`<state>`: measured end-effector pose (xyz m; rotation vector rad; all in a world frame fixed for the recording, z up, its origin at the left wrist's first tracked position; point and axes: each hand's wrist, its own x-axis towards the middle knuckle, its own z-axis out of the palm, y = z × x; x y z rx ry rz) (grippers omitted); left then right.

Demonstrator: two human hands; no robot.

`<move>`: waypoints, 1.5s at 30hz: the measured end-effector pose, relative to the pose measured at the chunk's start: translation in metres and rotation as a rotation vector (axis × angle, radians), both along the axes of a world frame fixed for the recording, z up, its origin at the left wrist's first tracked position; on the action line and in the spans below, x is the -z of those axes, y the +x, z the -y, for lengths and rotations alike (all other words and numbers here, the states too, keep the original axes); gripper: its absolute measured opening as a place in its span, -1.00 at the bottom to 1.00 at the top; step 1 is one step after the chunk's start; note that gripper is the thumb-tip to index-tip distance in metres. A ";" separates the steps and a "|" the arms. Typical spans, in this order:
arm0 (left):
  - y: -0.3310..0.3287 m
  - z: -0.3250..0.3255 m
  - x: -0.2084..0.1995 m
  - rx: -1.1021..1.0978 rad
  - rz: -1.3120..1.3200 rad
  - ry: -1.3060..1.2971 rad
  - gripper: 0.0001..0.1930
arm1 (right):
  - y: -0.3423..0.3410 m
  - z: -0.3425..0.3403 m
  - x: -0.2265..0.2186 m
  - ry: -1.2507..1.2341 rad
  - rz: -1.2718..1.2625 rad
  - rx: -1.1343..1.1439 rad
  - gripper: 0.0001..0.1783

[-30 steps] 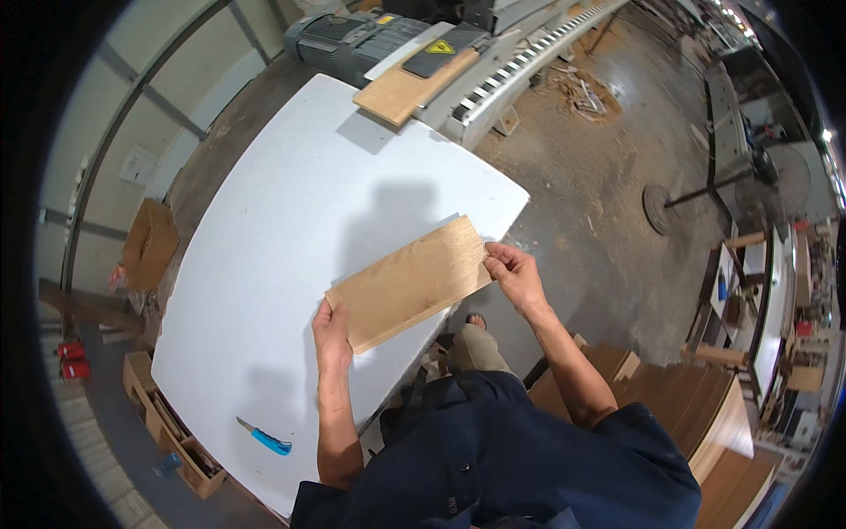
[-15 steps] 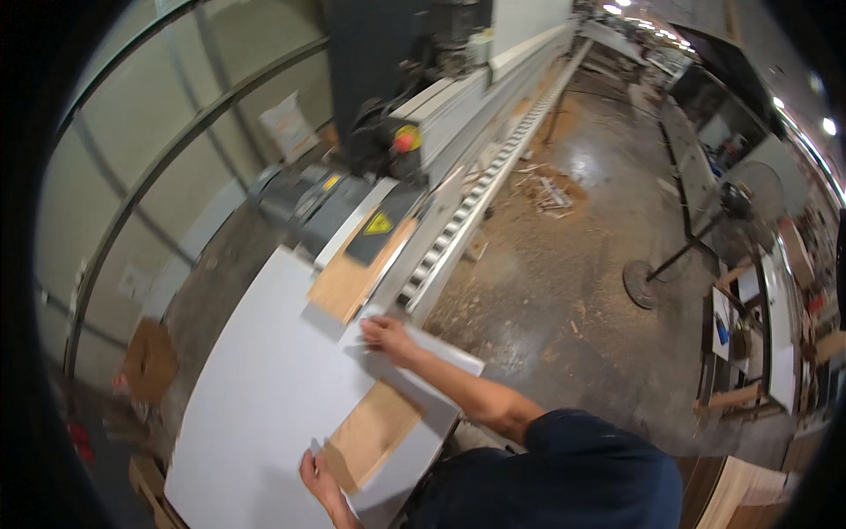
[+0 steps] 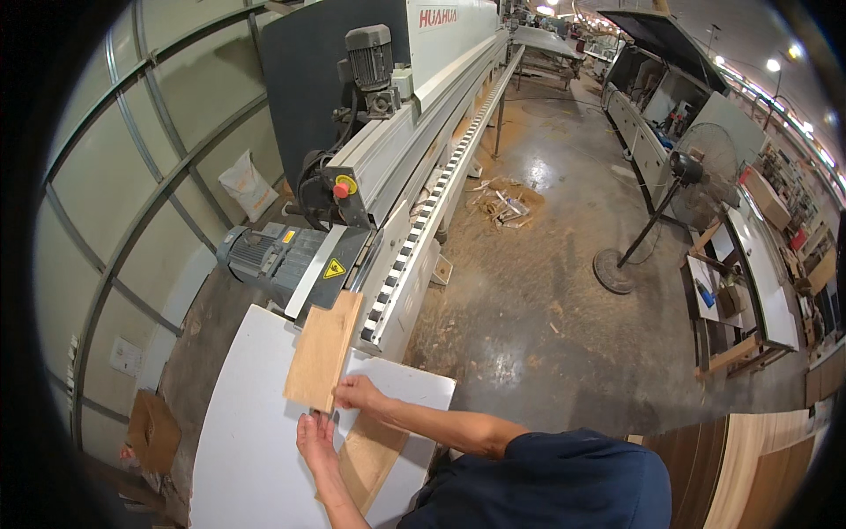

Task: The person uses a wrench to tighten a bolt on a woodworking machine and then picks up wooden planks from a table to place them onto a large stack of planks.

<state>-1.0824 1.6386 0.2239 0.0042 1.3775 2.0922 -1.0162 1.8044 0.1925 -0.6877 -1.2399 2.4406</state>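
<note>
A light wooden board (image 3: 322, 354) sticks out of the near end of a long machine, over a white tabletop (image 3: 238, 423). My left hand (image 3: 317, 441) is at the board's near end, its fingers stretched up and slightly apart, tips at the edge. At the board's near right corner is my right hand (image 3: 359, 393), fingers curled in against the edge; their exact hold is partly hidden. A second wooden board (image 3: 374, 454) lies on the tabletop between my forearms, partly covered by them.
The machine (image 3: 405, 189) carries a red stop button (image 3: 342, 189), a grey motor (image 3: 264, 251) and a roller track (image 3: 414, 256). A standing fan (image 3: 683, 167) and a workbench (image 3: 762, 282) are at the right. Wood scraps (image 3: 509, 207) litter the floor. A cardboard box (image 3: 152, 432) stands at left.
My left hand has moved from the board on the tabletop to the near end of the board at the machine. That board reaches farther out toward me. The view has shifted.
</note>
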 end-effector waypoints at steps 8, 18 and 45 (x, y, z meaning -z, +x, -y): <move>0.031 0.041 -0.028 0.057 0.028 0.064 -0.60 | 0.061 0.054 -0.022 -0.047 0.018 -0.105 -0.81; 0.046 0.130 -0.080 0.144 -0.246 0.098 -0.44 | 0.116 -0.016 -0.085 0.038 -0.024 0.122 -0.84; 0.027 0.115 -0.189 -0.117 -0.780 -0.284 -0.59 | 0.181 -0.017 -0.204 1.581 -0.124 0.367 -0.74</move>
